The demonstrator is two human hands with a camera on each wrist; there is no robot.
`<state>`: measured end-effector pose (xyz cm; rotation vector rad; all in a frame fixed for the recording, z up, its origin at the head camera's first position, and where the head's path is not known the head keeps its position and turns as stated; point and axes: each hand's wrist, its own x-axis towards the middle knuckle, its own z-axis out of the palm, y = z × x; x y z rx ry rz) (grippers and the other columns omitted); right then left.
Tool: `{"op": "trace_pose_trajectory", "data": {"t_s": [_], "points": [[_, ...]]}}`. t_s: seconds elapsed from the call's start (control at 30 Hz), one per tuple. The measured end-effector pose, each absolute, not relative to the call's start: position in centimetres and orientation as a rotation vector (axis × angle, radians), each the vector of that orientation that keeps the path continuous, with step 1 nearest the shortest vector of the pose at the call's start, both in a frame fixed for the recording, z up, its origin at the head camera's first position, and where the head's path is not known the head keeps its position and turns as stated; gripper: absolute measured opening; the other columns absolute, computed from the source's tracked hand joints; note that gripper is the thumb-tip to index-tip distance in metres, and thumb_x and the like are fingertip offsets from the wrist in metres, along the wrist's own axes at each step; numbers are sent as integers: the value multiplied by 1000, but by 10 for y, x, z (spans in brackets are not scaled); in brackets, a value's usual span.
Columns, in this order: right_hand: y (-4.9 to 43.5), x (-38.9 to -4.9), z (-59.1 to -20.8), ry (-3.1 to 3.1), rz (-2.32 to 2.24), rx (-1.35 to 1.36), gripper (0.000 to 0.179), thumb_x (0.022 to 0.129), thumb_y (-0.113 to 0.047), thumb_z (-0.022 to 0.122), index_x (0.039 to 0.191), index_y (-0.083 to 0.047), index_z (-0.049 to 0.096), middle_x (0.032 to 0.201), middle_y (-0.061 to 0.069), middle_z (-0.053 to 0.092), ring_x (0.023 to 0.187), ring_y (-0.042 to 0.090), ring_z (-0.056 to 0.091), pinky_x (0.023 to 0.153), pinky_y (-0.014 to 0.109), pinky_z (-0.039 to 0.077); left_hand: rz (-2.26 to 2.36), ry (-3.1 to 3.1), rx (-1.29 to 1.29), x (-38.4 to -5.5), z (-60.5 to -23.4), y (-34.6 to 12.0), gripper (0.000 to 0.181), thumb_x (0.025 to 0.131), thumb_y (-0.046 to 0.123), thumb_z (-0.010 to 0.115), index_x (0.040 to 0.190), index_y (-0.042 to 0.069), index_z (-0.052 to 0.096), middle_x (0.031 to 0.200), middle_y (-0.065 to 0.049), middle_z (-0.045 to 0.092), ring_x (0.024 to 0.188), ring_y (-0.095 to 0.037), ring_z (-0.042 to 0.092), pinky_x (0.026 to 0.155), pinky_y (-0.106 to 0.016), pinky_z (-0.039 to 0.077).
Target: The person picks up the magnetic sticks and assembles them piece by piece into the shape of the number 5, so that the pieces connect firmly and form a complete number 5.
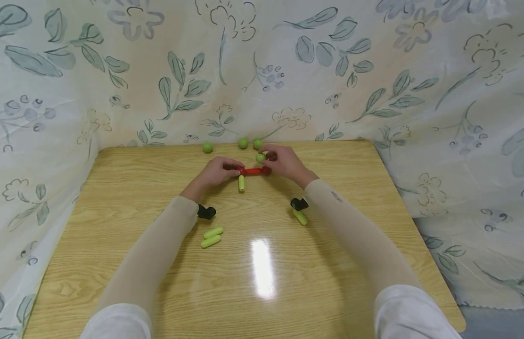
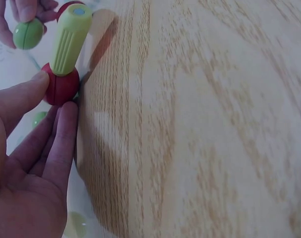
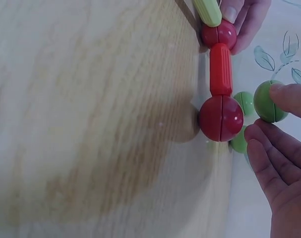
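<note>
My left hand (image 1: 217,172) pinches a red ball (image 2: 62,88) between thumb and fingers. A ridged red rod (image 3: 220,69) links that ball to a second red ball (image 3: 221,118). From the pinched ball a yellow-green rod (image 2: 71,39) sticks out toward the near side. Just beyond the second red ball, my right hand (image 1: 287,165) holds a green ball (image 3: 269,101) by its thumb and fingertips, raised off the table and apart from the red pieces.
Several green balls, such as the leftmost green ball (image 1: 208,148), lie along the table's back edge. Two yellow-green rods (image 1: 212,238) lie at front left, and another yellow-green rod (image 1: 300,217) lies near the right wrist. A floral cloth (image 1: 262,70) hangs behind the table (image 1: 130,282).
</note>
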<state>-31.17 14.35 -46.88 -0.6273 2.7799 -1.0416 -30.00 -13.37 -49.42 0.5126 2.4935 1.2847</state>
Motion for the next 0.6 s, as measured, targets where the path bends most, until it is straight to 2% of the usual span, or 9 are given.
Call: {"op": "trace_pose_trajectory", "data": {"t_s": [0.23, 0.6], "points": [[146, -303, -468, 2738, -1086, -589, 33, 104, -27, 77, 136, -20, 72, 120, 3, 74, 109, 19, 69, 96, 37, 58, 1283, 2492, 515, -301, -494, -134, 29, 107, 13, 72, 135, 9, 78, 136, -10, 73, 130, -29, 62, 114, -49, 45], [150, -297, -466, 2777, -1072, -634, 30, 104, -24, 78, 134, -19, 72, 120, 5, 76, 108, 20, 70, 96, 38, 58, 1285, 2486, 507, -302, -496, -134, 29, 107, 14, 71, 135, 9, 78, 135, -10, 73, 128, -29, 62, 113, -49, 45]]}}
